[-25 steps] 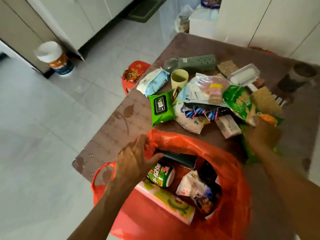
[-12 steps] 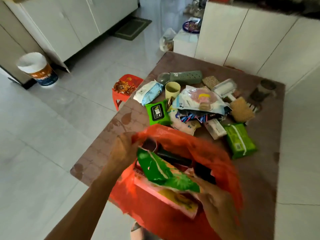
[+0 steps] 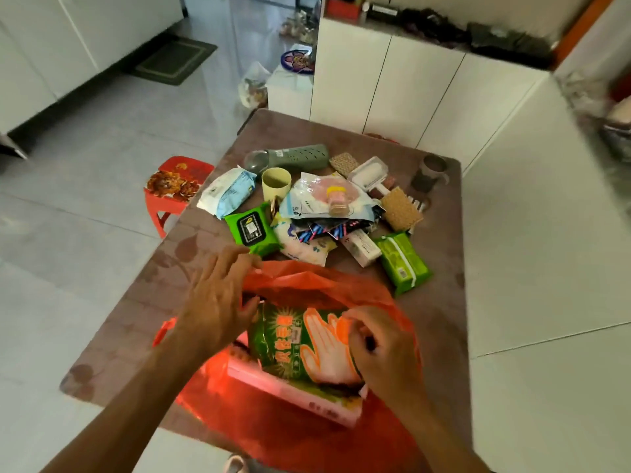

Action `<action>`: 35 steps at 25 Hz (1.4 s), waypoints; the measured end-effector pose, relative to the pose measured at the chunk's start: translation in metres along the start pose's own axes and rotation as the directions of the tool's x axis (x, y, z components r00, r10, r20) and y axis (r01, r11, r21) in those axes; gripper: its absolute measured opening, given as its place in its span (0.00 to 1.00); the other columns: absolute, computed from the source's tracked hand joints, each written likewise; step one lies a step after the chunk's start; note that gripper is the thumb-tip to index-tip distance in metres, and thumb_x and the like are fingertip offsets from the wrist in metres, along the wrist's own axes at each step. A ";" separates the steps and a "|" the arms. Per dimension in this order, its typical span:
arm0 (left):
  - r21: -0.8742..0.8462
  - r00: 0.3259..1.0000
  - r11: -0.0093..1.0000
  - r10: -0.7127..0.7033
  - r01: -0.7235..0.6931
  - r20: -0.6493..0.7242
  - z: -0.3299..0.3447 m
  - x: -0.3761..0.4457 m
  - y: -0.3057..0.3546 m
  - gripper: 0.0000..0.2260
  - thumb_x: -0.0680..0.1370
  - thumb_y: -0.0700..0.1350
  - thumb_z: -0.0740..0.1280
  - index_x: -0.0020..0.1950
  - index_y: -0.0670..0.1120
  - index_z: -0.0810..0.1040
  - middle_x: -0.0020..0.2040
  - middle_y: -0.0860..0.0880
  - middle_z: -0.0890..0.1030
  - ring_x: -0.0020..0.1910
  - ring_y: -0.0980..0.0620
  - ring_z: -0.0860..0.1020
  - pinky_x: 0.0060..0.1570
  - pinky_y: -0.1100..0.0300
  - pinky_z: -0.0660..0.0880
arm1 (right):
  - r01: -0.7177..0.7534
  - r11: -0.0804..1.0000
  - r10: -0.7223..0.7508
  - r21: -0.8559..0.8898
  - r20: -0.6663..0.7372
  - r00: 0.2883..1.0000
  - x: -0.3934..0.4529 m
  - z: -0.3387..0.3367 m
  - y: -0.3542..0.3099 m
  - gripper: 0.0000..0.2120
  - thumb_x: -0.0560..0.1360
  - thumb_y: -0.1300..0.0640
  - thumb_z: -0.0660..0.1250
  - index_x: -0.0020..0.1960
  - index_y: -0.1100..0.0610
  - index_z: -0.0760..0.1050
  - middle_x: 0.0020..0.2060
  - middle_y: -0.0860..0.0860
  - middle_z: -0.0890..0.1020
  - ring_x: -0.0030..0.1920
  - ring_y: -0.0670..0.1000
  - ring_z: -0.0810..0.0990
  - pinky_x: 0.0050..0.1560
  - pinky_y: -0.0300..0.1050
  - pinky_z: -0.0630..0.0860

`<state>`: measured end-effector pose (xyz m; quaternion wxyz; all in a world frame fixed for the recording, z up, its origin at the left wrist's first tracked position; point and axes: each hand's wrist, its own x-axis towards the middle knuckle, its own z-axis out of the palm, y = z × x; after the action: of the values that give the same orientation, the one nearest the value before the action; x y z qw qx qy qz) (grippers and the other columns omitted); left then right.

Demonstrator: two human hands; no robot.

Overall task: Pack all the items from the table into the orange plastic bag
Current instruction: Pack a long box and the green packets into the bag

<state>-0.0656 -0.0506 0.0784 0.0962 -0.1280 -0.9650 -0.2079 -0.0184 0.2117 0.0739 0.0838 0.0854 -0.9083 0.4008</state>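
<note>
The orange plastic bag [image 3: 317,285] hangs open at the near edge of the brown table [image 3: 440,268]. My left hand [image 3: 218,302] grips the bag's far-left rim. My right hand [image 3: 382,349] pinches the right end of a green glove packet [image 3: 293,339] lying across the bag's mouth, on top of a pink-and-green box [image 3: 290,390]. Behind the bag lies a heap: green wipes pack [image 3: 251,230], green tissue pack [image 3: 403,261], white box [image 3: 362,247], yellow cup [image 3: 276,182], grey-green bottle [image 3: 293,157], blue-white pack [image 3: 227,191], scrub sponge [image 3: 401,209].
A red plastic stool [image 3: 177,192] stands left of the table. White cabinets [image 3: 409,90] rise behind the table's far edge. A dark cup [image 3: 430,172] sits at the table's far right corner. A green mat [image 3: 174,61] lies on the tiled floor far left.
My right hand took the green glove packet from the heap and brought it over the bag's mouth, where it now lies flatter. The view tilted up. My left hand stayed on the rim.
</note>
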 end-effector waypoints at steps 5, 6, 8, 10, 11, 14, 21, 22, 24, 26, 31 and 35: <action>0.148 0.935 0.929 0.314 -0.339 0.167 0.035 0.017 0.017 0.12 0.64 0.44 0.69 0.45 0.57 0.79 0.63 0.47 0.77 0.64 0.43 0.70 0.60 0.45 0.66 | -0.503 0.857 0.478 -0.112 -0.190 0.858 0.104 -0.027 0.113 0.18 0.71 0.59 0.70 0.60 0.53 0.74 0.54 0.54 0.80 0.51 0.56 0.79 0.47 0.48 0.75; 0.200 0.932 0.926 0.272 -0.321 0.238 0.047 0.019 0.016 0.16 0.63 0.43 0.71 0.47 0.58 0.80 0.64 0.48 0.77 0.65 0.43 0.70 0.62 0.43 0.66 | -0.567 0.793 0.558 -0.225 -0.107 0.823 0.121 -0.025 0.143 0.24 0.70 0.55 0.71 0.65 0.53 0.70 0.59 0.56 0.77 0.56 0.59 0.77 0.51 0.51 0.75; 0.272 0.948 0.944 0.099 -0.186 0.303 0.066 0.022 0.014 0.25 0.62 0.42 0.75 0.57 0.57 0.79 0.65 0.47 0.76 0.65 0.43 0.69 0.61 0.38 0.69 | -0.597 0.680 0.667 -0.425 0.020 0.745 0.147 -0.017 0.191 0.36 0.67 0.47 0.73 0.70 0.53 0.63 0.65 0.58 0.73 0.62 0.62 0.73 0.58 0.56 0.73; 0.283 0.959 0.952 0.033 -0.115 0.280 0.077 0.025 0.010 0.31 0.59 0.39 0.78 0.61 0.54 0.76 0.64 0.46 0.77 0.64 0.43 0.69 0.57 0.37 0.72 | -0.548 0.637 0.695 -0.542 0.096 0.713 0.163 -0.006 0.223 0.46 0.64 0.40 0.74 0.74 0.53 0.56 0.68 0.58 0.69 0.66 0.63 0.69 0.64 0.59 0.68; 0.279 0.961 0.953 0.040 -0.119 0.273 0.079 0.026 0.009 0.31 0.57 0.38 0.78 0.59 0.54 0.78 0.64 0.46 0.77 0.63 0.42 0.70 0.57 0.38 0.72 | -0.519 0.634 0.691 -0.574 0.120 0.713 0.167 0.000 0.232 0.50 0.62 0.38 0.75 0.75 0.53 0.53 0.69 0.59 0.68 0.67 0.63 0.67 0.65 0.59 0.66; 0.278 0.926 0.938 0.096 -0.207 0.366 0.080 0.024 0.006 0.23 0.52 0.40 0.79 0.43 0.58 0.82 0.65 0.45 0.77 0.64 0.42 0.70 0.58 0.42 0.67 | -0.434 0.636 0.638 -0.639 0.119 0.761 0.172 0.016 0.250 0.54 0.60 0.39 0.76 0.75 0.56 0.52 0.66 0.62 0.70 0.64 0.64 0.70 0.62 0.57 0.68; 0.502 0.945 0.865 -0.174 0.011 0.278 0.087 0.024 0.006 0.31 0.55 0.42 0.80 0.57 0.52 0.78 0.71 0.38 0.69 0.67 0.33 0.67 0.58 0.28 0.64 | -0.684 0.643 0.631 0.345 0.268 0.728 0.146 -0.039 0.179 0.40 0.63 0.59 0.79 0.69 0.50 0.62 0.59 0.53 0.77 0.45 0.50 0.80 0.29 0.41 0.78; 0.530 0.940 0.847 -0.211 0.040 0.268 0.084 0.028 0.006 0.36 0.57 0.43 0.80 0.63 0.53 0.73 0.73 0.38 0.65 0.69 0.33 0.65 0.59 0.29 0.64 | -0.646 0.634 0.561 0.425 0.322 0.762 0.129 -0.054 0.156 0.42 0.60 0.59 0.80 0.68 0.48 0.63 0.56 0.51 0.79 0.45 0.49 0.82 0.30 0.39 0.79; 0.583 0.923 0.808 -0.284 0.086 0.258 0.078 0.033 -0.002 0.44 0.65 0.47 0.77 0.74 0.56 0.55 0.77 0.41 0.58 0.70 0.37 0.63 0.57 0.38 0.69 | -0.594 0.617 0.394 0.517 0.450 0.801 0.090 -0.074 0.108 0.43 0.56 0.60 0.82 0.65 0.44 0.66 0.52 0.48 0.83 0.46 0.48 0.85 0.36 0.40 0.80; 0.555 0.906 0.817 -0.344 0.158 0.249 0.069 0.036 -0.012 0.42 0.71 0.49 0.72 0.77 0.57 0.48 0.75 0.41 0.61 0.63 0.39 0.70 0.50 0.46 0.74 | -0.553 0.612 0.195 0.565 0.570 0.798 0.054 -0.069 0.066 0.45 0.57 0.65 0.82 0.66 0.44 0.67 0.55 0.46 0.83 0.51 0.48 0.84 0.43 0.42 0.81; -0.071 0.892 0.889 -0.450 0.452 0.047 0.023 0.037 -0.032 0.21 0.62 0.45 0.58 0.51 0.51 0.81 0.43 0.40 0.83 0.40 0.38 0.81 0.38 0.47 0.79 | -0.457 0.817 0.130 0.352 0.660 0.740 0.009 0.028 0.007 0.42 0.59 0.57 0.83 0.66 0.38 0.66 0.58 0.41 0.78 0.56 0.43 0.79 0.51 0.38 0.78; -0.100 0.934 0.934 -0.351 0.343 -0.070 0.000 0.023 -0.040 0.18 0.64 0.50 0.56 0.47 0.49 0.80 0.41 0.44 0.83 0.37 0.40 0.80 0.36 0.50 0.78 | -0.281 0.952 0.191 0.123 0.479 0.857 0.060 0.077 0.010 0.40 0.65 0.53 0.77 0.71 0.41 0.61 0.55 0.40 0.75 0.53 0.43 0.77 0.50 0.36 0.76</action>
<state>-0.0990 -0.0807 0.0690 0.0942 0.0495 -0.9574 -0.2684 -0.0849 0.1558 0.0289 -0.1927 0.0732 -0.8634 0.4605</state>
